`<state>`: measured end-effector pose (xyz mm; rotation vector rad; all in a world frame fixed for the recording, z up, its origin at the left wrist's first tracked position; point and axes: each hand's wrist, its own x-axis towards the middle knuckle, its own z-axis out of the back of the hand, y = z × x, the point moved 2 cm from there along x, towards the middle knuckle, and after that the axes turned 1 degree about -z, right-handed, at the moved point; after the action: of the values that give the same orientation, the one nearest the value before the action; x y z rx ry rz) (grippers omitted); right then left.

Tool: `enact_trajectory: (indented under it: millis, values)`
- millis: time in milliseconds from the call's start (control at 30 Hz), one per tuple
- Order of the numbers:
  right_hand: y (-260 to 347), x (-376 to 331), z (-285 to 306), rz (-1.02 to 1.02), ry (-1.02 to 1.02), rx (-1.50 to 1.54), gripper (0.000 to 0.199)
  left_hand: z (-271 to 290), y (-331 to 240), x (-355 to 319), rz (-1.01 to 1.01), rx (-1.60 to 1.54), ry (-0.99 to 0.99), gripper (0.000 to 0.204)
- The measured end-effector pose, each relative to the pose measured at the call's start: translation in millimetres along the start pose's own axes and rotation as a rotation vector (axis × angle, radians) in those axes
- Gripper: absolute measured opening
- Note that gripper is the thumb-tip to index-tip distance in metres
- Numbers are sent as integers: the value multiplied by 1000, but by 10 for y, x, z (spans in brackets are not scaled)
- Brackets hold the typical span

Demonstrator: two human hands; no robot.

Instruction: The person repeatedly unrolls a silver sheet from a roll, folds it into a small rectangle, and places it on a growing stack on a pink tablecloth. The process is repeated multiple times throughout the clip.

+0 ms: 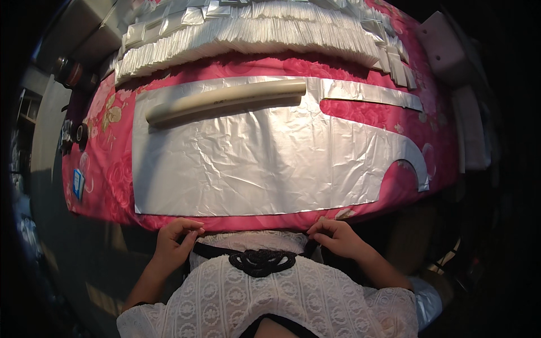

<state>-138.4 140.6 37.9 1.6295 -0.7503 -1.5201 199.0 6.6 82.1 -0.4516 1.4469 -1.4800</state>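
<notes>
My left hand (176, 239) is at the table's front edge, thumb and fingers pinched together; what is between them is too small to make out. A black ribbon (211, 249) at the waist of my white lace top runs toward it. Level with it on the right, my right hand (338, 239) is closed, its fingertips bent over the other end of the ribbon. Just beyond both hands lies a flat silver sheet (242, 163), creased, with curved cutouts along its right side. On its far part rests a long cream tube (225, 100), slightly tilted; neither hand touches it.
Long rows of folded white pieces (248, 42) fill the table's far side. A pink floral cloth (112, 169) covers the table. At the left edge are a roll of dark tape (81, 133) and a small blue-and-white packet (78, 184). A pale block (442, 42) stands far right.
</notes>
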Motion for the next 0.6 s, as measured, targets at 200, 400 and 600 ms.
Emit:
enact_trajectory:
  millis: [200, 400, 600]
  values:
    - [68, -23, -32, -15, 14, -137, 13, 8, -83, 41, -49, -32, 84, 18]
    - [-58, -108, -161, -185, 52, -10, 13, -46, 91, -96, 38, -27, 63, 18]
    - [100, -37, -58, -39, -14, -173, 13, 401, -457, 76, -425, -10, -243, 31]
